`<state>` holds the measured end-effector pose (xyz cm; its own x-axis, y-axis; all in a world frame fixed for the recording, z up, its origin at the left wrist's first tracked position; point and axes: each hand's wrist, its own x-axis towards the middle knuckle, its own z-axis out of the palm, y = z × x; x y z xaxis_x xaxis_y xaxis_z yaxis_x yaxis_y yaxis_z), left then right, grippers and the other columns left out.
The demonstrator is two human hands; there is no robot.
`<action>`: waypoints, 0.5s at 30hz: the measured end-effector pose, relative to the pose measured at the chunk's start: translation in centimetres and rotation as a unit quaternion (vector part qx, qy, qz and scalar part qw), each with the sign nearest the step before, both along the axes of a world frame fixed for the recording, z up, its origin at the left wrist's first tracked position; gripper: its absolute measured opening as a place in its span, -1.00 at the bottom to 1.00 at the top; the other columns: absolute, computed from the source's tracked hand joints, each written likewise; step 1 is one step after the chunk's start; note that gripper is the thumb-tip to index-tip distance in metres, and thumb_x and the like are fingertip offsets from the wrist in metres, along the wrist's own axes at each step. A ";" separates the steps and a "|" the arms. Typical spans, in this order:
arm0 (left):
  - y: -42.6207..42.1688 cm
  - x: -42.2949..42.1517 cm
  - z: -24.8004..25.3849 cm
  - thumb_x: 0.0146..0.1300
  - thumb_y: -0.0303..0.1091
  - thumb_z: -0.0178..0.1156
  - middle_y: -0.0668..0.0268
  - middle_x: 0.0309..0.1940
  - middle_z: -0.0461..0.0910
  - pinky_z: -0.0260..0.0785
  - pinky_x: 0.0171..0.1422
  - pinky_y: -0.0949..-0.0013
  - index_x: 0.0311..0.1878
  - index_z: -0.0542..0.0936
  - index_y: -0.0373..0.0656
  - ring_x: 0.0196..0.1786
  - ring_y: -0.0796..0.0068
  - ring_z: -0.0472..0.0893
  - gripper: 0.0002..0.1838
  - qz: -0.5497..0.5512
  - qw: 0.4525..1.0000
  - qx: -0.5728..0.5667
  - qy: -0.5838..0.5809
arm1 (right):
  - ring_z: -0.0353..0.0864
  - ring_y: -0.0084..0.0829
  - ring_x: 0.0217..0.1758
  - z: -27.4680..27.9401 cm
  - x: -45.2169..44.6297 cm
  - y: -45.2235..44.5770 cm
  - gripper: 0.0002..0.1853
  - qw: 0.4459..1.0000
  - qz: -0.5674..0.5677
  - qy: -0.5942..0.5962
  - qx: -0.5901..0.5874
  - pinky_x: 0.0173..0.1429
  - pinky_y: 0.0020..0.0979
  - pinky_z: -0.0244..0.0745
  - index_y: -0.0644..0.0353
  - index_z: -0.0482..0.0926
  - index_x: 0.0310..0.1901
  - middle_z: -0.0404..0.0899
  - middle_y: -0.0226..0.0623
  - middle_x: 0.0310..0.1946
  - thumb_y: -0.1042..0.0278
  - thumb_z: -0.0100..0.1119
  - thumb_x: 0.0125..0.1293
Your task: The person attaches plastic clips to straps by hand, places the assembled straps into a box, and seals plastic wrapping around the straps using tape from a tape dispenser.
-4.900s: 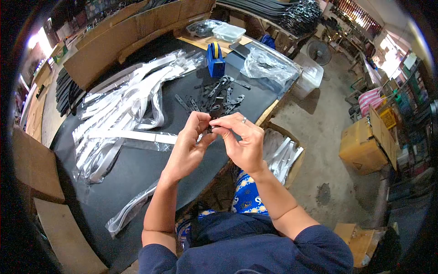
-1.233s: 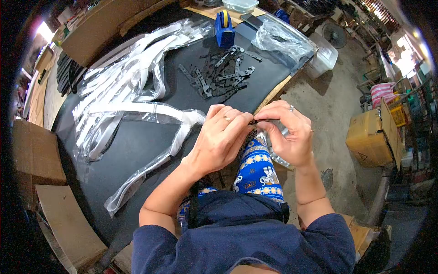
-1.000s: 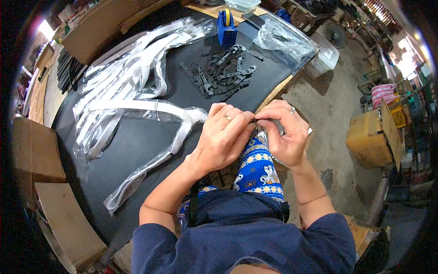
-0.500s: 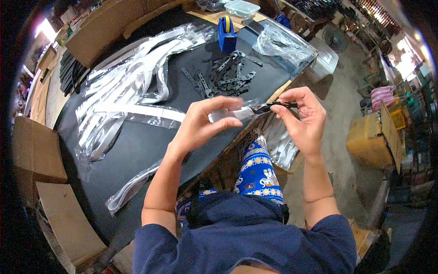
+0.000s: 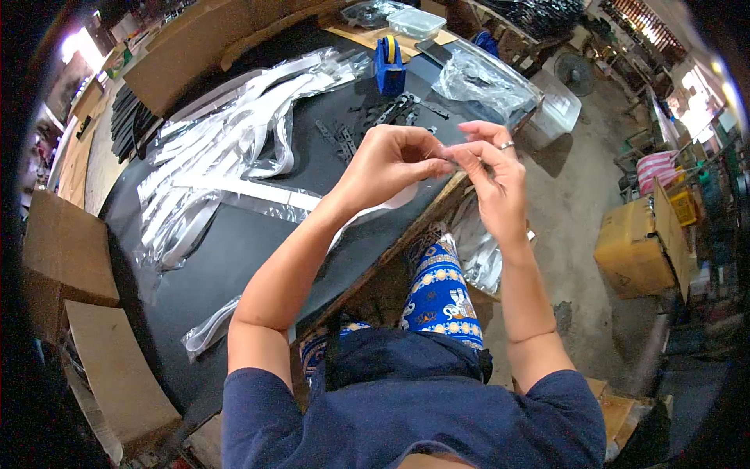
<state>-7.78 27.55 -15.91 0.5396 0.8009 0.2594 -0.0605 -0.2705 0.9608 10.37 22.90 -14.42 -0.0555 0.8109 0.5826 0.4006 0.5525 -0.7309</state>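
Note:
My left hand [image 5: 394,162] and my right hand [image 5: 494,172] meet fingertip to fingertip over the right edge of the black-topped table [image 5: 258,262]. The fingers of both are pinched together, and what lies between the tips is too small or hidden to make out. Below my left hand a white strip in clear plastic [image 5: 397,201] curves down to the left. Beyond the hands lie several black clips [image 5: 341,141], partly covered by my left hand. Many white strips in clear plastic [image 5: 234,141] are heaped on the left of the table.
A blue tape dispenser [image 5: 389,69] stands behind the clips. Clear plastic bags [image 5: 476,82] and a clear lidded box [image 5: 416,23] are at the back. Below the table's right edge are more wrapped strips [image 5: 479,258]. A cardboard box [image 5: 637,246] sits on the floor at right.
Half a second ago my hands were apart, with a black clip in the right one; now they have come together. The clip no longer shows, and the strip's end has dropped below my left hand.

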 end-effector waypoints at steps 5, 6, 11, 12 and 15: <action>0.3 0.2 4.5 0.21 -0.44 0.29 0.26 -0.36 0.68 0.48 -0.16 0.54 -0.23 0.65 -0.34 -0.29 0.60 0.63 -0.86 0.058 0.996 0.070 -0.002 | 0.46 -0.42 0.09 -0.5 -0.5 -0.7 -0.57 0.977 0.043 0.206 0.022 0.20 -0.41 0.35 0.23 0.46 0.20 0.42 -0.26 0.10 0.32 0.21 0.32; 0.5 0.1 5.5 0.21 -0.45 0.29 0.27 -0.37 0.68 0.48 -0.17 0.55 -0.24 0.65 -0.33 -0.30 0.60 0.63 -0.87 0.075 0.994 0.073 -0.014 | 0.47 -0.42 0.11 -1.2 -1.6 -0.6 -0.46 0.966 0.063 0.249 0.001 0.23 -0.40 0.35 0.23 0.34 0.31 0.41 -0.27 0.12 0.31 0.20 0.33; 1.3 0.9 11.7 0.22 -0.37 0.31 0.32 -0.42 0.67 0.44 -0.25 0.57 -0.26 0.67 -0.30 -0.37 0.66 0.60 -0.83 0.083 0.976 0.199 -0.022 | 0.51 -0.55 0.00 -1.5 -8.2 0.4 -0.62 0.929 0.260 0.263 -0.022 0.08 -0.49 0.43 0.27 0.41 0.19 0.52 -0.25 0.03 0.29 0.10 0.42; 1.2 0.8 13.1 0.25 -0.35 0.28 0.30 -0.39 0.67 0.44 -0.21 0.56 -0.22 0.66 -0.31 -0.34 0.62 0.60 -0.81 0.096 0.971 0.220 0.006 | 0.54 -0.57 -0.08 -0.8 -8.9 1.0 -0.69 0.928 0.259 0.264 -0.039 0.00 -0.51 0.45 0.29 0.45 0.10 0.58 -0.25 -0.09 0.29 0.05 0.45; 2.2 -0.2 16.2 0.36 -0.09 0.15 0.29 -0.16 0.67 0.39 0.10 0.45 0.00 0.62 -0.28 -0.08 0.54 0.60 -0.59 0.146 0.934 0.325 0.022 | 0.62 -0.50 -0.35 3.4 -9.9 2.8 -0.67 0.908 0.275 0.314 -0.036 -0.22 -0.44 0.54 0.34 0.52 -0.04 0.65 -0.24 -0.38 0.24 -0.13 0.52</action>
